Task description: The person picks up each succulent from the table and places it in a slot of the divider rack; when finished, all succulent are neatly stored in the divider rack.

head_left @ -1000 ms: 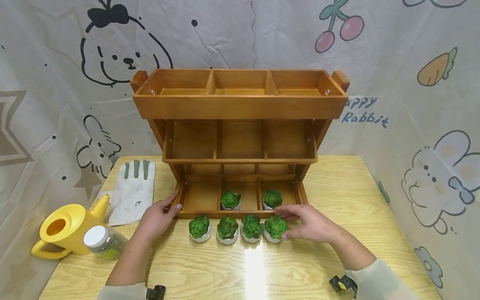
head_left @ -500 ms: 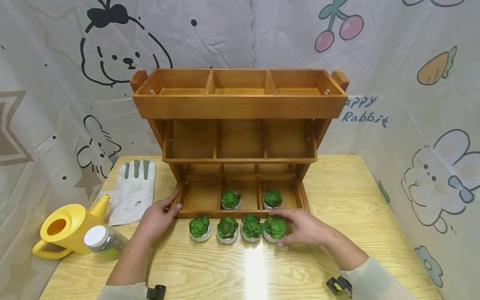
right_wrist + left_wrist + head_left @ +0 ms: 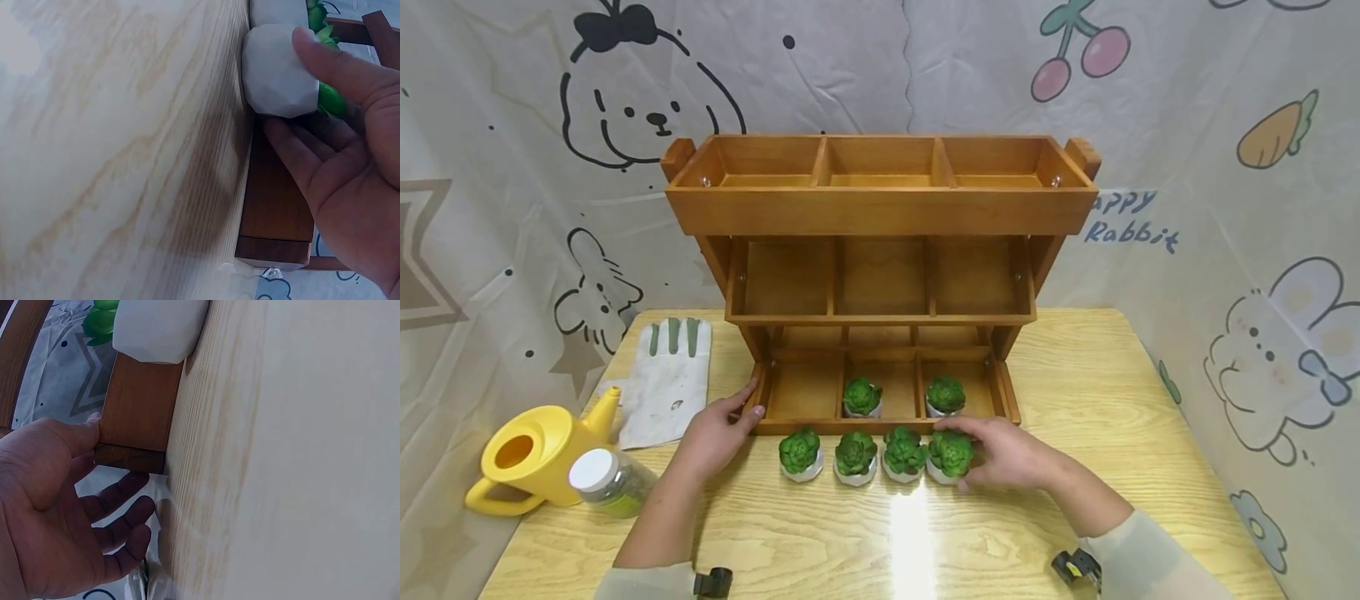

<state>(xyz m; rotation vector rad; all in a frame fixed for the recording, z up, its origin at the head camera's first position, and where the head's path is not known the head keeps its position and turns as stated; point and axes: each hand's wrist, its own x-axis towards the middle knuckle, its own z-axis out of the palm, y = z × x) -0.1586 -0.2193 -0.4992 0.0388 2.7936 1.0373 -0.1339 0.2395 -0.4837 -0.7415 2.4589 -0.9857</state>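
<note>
A three-tier wooden planter shelf [image 3: 880, 212] stands at the middle back, each tier split into compartments. My left hand [image 3: 718, 437] holds its lower left front corner; in the left wrist view, the thumb lies against the wooden end [image 3: 140, 406] while the other fingers are spread below. With my right hand [image 3: 1011, 452] I grip the rightmost potted succulent [image 3: 951, 454] of a row before the shelf, thumb and fingers around its white faceted pot [image 3: 278, 72]. Two more succulents sit in the bottom tier, one in the middle compartment [image 3: 862, 397], one in the right [image 3: 944, 396].
Left of the gripped pot stand three other potted succulents [image 3: 855, 457] in line. On the table's left side are a yellow watering can [image 3: 535, 454], a white-lidded jar [image 3: 613, 483] and a white-and-green glove [image 3: 670, 379]. A printed curtain [image 3: 1210, 250] surrounds the table.
My right hand has moved slightly left and closed around the rightmost succulent's pot. The left hand has stayed at the shelf corner, and the plants stand where they were.
</note>
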